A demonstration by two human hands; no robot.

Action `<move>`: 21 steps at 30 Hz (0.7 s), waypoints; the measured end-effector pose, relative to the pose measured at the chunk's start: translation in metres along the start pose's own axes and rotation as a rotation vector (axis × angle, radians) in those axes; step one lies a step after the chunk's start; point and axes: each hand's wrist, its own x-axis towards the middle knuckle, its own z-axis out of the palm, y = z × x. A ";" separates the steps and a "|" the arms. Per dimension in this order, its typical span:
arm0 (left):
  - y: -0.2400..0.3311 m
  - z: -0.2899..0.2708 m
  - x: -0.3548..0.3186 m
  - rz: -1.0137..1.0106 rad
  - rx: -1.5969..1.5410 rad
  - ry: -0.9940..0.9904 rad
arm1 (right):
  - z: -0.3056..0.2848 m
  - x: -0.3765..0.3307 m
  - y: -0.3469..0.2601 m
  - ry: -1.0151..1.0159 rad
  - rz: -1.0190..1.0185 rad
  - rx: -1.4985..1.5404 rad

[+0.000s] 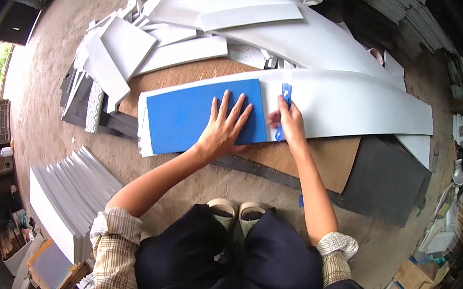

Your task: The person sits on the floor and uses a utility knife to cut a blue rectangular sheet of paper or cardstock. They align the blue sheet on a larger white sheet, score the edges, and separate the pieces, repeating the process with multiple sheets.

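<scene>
My left hand [225, 126] lies with fingers spread on a blue rectangular board [190, 112], pressing near its right end. Beneath the blue board is a long white foam sheet [354, 101], which sticks out past it on both sides. My right hand [290, 119] is closed around a blue utility knife [286, 96], just right of the blue board's edge. The knife points away from me over the white sheet. Its blade is hard to make out against the white. Some fingers of my right hand are blurred.
A brown board [326, 160] and a dark mat [391, 178] lie under the sheet. White offcuts [123, 48] pile up at the far left, with larger white sheets [246, 5] behind. Near left stands a stack of white panels [68, 195]. Cardboard boxes [411, 282] sit near right.
</scene>
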 end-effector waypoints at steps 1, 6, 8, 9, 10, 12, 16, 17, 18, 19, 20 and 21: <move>0.001 0.000 0.001 0.002 0.015 -0.014 | -0.007 -0.003 -0.003 0.019 0.005 0.000; 0.006 -0.001 0.007 0.001 0.042 -0.058 | -0.029 -0.013 -0.010 -0.015 0.034 0.020; 0.008 -0.002 0.013 0.003 0.030 -0.035 | -0.033 -0.014 -0.014 -0.035 0.008 0.032; 0.009 -0.002 0.012 0.000 0.023 -0.026 | -0.033 -0.015 -0.015 -0.034 -0.019 0.024; 0.009 -0.001 0.013 -0.006 0.018 -0.007 | -0.033 -0.016 -0.016 -0.033 -0.045 0.016; 0.009 -0.001 0.016 -0.014 0.004 0.035 | -0.032 -0.021 -0.019 -0.065 -0.099 -0.027; 0.014 -0.007 0.023 -0.098 -0.035 0.014 | -0.032 -0.027 -0.020 -0.091 -0.121 -0.230; 0.013 -0.005 0.023 -0.107 -0.063 0.021 | -0.031 -0.025 -0.020 -0.092 -0.132 -0.296; 0.012 -0.004 0.023 -0.114 -0.089 0.026 | -0.027 -0.023 -0.021 -0.091 -0.143 -0.359; 0.012 -0.003 0.023 -0.117 -0.103 0.053 | -0.023 -0.020 -0.022 -0.091 -0.153 -0.421; 0.012 -0.001 0.022 -0.121 -0.117 0.080 | -0.017 -0.015 -0.023 -0.078 -0.183 -0.524; 0.011 0.002 0.021 -0.127 -0.130 0.102 | -0.009 -0.008 -0.023 -0.034 -0.223 -0.683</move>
